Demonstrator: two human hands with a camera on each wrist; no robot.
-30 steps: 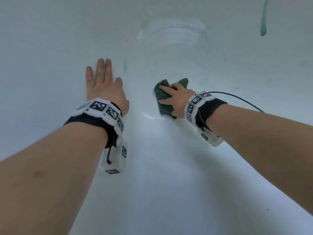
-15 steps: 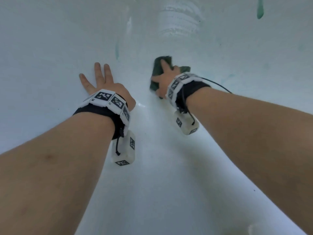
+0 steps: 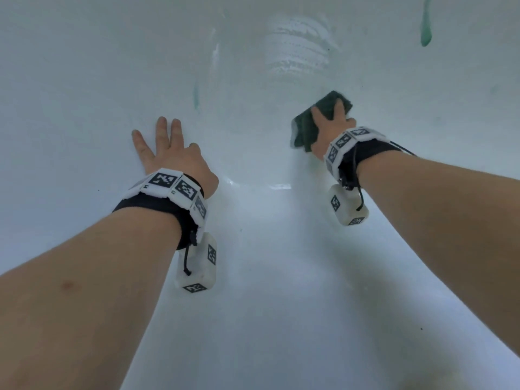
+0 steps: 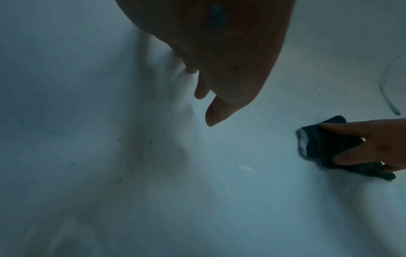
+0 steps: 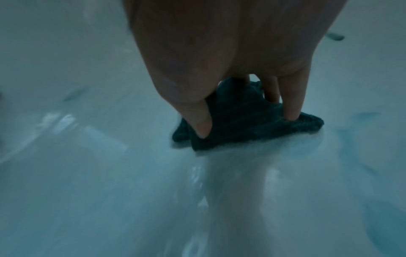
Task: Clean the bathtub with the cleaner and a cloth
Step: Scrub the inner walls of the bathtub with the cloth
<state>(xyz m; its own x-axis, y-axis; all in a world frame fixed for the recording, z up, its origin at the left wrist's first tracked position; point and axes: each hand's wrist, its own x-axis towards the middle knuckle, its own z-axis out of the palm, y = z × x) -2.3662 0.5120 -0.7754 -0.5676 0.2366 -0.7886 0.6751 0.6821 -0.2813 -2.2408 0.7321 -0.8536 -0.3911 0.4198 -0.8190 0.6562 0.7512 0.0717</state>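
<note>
White enamel all round, and the right hand (image 3: 329, 130) is flat on a dark green cloth (image 3: 312, 122), pressing it against the sloping wall of the bathtub (image 3: 84, 66). From the right wrist view the fingers (image 5: 292, 104) are spread and nearly straight, tips dug into the folded cloth (image 5: 241, 121); it's pushed, not gripped. The left hand (image 3: 171, 153) is planted on the wall opposite, well apart from the cloth, fingers splayed and flat, holding nothing, apparently propping the body.

Green streaks of cleaner still cling to the wall: one drip (image 3: 196, 94) between the two hands and higher, another (image 3: 425, 29) far up on the right. A ribbed, foamy patch (image 3: 298, 52) sits just above the cloth. No bottle in view.

Now the risks, as I read it. That wall looks wet and slick, so the bracing left hand could skid and take the weight with it. With only fingertip pressure on it, the cloth could bunch or slide out from under the hand on a hard stroke. And those outlying drips are easy to miss if the wiping stays in the middle lane.
</note>
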